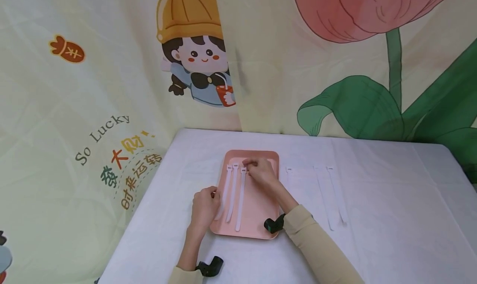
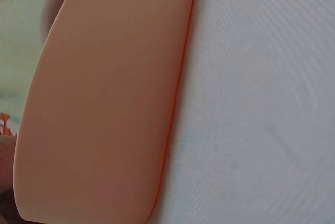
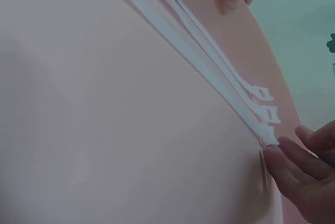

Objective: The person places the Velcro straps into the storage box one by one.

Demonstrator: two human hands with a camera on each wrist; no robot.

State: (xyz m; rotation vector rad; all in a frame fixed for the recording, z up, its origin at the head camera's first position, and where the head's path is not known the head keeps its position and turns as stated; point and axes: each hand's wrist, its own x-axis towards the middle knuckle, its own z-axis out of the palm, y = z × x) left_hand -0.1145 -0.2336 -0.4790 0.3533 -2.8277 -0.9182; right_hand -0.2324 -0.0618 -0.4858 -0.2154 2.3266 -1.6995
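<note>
A pink tray (image 1: 258, 209) lies on the white table, and three white slotted-head straps, like cable ties (image 1: 241, 201), lie lengthwise in its left half. My right hand (image 1: 262, 173) reaches over the tray's far end. In the right wrist view its thumb and finger pinch the slotted head of the rightmost tie (image 3: 209, 82); the other two heads sit right beside it. My left hand (image 1: 205, 205) grips the tray's left rim with curled fingers, some of them over the inner side. The left wrist view shows mostly the tray's outer wall (image 2: 104, 98).
To the right of the tray, more white ties (image 1: 337, 195) lie spread on the white tablecloth (image 1: 402, 217), faint against it. A printed cloth (image 1: 268, 85) hangs behind the table. Each wrist wears a small black camera (image 1: 210, 266).
</note>
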